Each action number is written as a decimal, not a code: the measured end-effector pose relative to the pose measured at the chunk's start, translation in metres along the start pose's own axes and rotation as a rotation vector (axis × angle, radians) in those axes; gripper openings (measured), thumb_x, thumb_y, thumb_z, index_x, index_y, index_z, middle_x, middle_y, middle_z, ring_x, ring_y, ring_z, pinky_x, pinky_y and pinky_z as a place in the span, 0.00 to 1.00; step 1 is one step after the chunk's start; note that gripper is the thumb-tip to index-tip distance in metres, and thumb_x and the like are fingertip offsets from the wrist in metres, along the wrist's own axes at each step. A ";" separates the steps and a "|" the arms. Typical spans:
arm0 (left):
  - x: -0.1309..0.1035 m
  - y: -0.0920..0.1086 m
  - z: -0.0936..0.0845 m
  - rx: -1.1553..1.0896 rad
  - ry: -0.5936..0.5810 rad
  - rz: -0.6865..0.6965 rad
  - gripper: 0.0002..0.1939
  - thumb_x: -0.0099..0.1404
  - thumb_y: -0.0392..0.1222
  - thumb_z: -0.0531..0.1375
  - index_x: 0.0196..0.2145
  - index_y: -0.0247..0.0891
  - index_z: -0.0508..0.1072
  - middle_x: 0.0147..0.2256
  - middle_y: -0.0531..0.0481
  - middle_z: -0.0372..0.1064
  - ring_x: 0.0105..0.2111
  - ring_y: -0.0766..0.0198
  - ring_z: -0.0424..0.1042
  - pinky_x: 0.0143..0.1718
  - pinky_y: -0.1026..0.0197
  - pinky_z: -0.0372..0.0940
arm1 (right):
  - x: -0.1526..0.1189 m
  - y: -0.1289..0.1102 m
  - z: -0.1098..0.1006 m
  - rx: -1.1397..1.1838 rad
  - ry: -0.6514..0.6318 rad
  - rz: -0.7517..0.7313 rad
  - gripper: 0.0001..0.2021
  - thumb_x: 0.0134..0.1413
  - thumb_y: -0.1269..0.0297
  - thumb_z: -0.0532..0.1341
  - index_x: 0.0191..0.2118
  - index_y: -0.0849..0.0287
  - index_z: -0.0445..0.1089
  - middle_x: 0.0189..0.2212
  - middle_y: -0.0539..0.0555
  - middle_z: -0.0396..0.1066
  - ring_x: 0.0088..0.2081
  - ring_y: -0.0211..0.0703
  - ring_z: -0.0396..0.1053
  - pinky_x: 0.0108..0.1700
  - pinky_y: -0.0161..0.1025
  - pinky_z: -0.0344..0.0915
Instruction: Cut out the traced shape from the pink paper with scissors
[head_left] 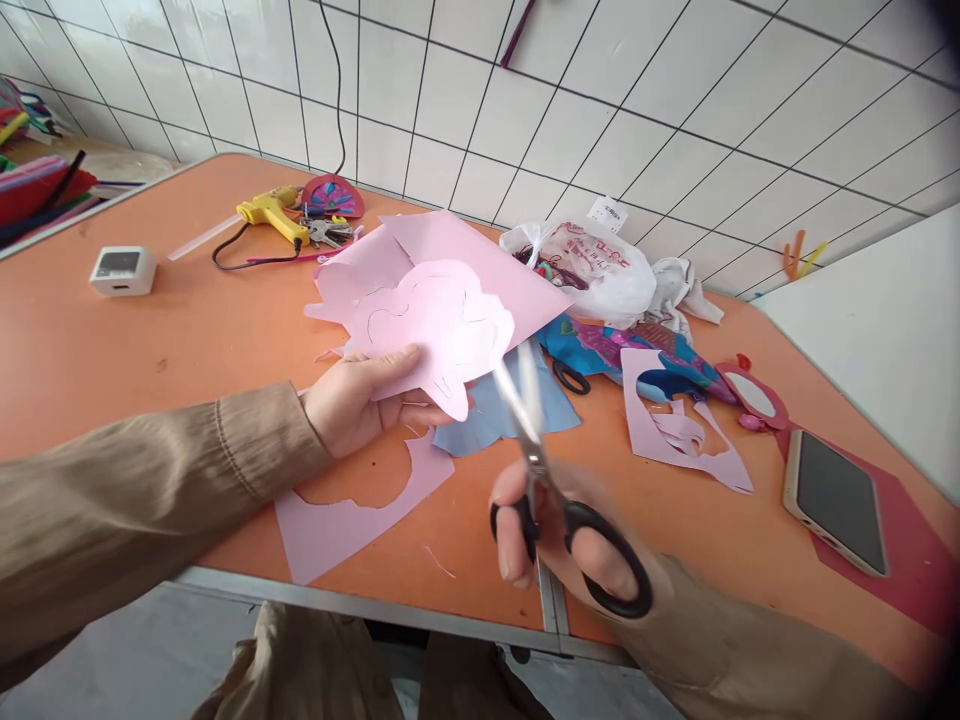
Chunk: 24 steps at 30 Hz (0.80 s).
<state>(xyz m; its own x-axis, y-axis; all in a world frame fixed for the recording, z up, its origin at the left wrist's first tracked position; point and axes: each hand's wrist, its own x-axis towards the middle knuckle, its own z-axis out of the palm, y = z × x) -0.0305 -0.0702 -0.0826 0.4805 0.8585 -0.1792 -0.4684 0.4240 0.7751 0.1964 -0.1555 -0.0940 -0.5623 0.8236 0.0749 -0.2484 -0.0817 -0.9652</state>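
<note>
My left hand (360, 395) grips a pale pink paper cutout (427, 320) with a wavy outline and drawn pencil lines, thumb on top and fingers beneath. In my right hand (555, 530) are scissors (533, 452) with black handles, thumb and fingers through the loops. Their blades are slightly parted and blurred, close to the cutout's right edge. Behind the cutout lies a larger pink sheet (517, 265). Under my hands are a light blue piece (517, 400) and a pink offcut (360, 520) with a curved gap.
A yellow glue gun (274, 212), a white box-shaped device (124, 271) and a plastic bag (600, 270) stand toward the back. At right lie another pink offcut (645, 430), a phone (840, 500) on red sheet, and a second black scissor handle (571, 378). A tiled wall (420, 110) borders the table.
</note>
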 end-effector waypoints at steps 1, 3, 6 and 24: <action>0.000 0.001 0.000 0.016 0.029 -0.002 0.17 0.62 0.43 0.67 0.45 0.28 0.79 0.41 0.32 0.80 0.40 0.46 0.80 0.37 0.54 0.76 | 0.000 -0.004 0.001 -0.124 0.082 -0.092 0.18 0.57 0.46 0.66 0.47 0.51 0.74 0.26 0.54 0.77 0.24 0.42 0.71 0.27 0.38 0.68; 0.000 0.002 0.001 0.051 0.050 -0.001 0.19 0.60 0.45 0.68 0.43 0.25 0.79 0.38 0.30 0.80 0.37 0.47 0.80 0.35 0.54 0.76 | 0.004 -0.013 0.002 -0.392 0.328 -0.307 0.12 0.55 0.54 0.70 0.43 0.49 0.75 0.31 0.54 0.78 0.29 0.44 0.74 0.32 0.42 0.72; 0.000 0.003 0.001 0.109 0.036 0.006 0.21 0.57 0.49 0.71 0.37 0.26 0.81 0.35 0.33 0.80 0.31 0.52 0.79 0.32 0.55 0.76 | 0.022 -0.030 0.000 -0.589 0.577 -0.412 0.13 0.50 0.67 0.72 0.42 0.50 0.73 0.35 0.53 0.79 0.33 0.44 0.76 0.34 0.42 0.73; 0.001 0.003 -0.003 0.278 -0.001 0.049 0.22 0.49 0.53 0.74 0.31 0.29 0.81 0.27 0.38 0.79 0.27 0.54 0.78 0.28 0.57 0.76 | 0.069 -0.037 -0.006 -0.165 0.536 -0.044 0.17 0.37 0.67 0.69 0.39 0.59 0.72 0.23 0.42 0.69 0.23 0.34 0.69 0.24 0.33 0.63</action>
<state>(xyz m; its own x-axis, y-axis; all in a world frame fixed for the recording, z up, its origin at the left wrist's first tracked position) -0.0335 -0.0671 -0.0822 0.4631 0.8756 -0.1372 -0.2701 0.2868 0.9191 0.1712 -0.0919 -0.0547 -0.0643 0.9977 0.0203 -0.1119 0.0130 -0.9936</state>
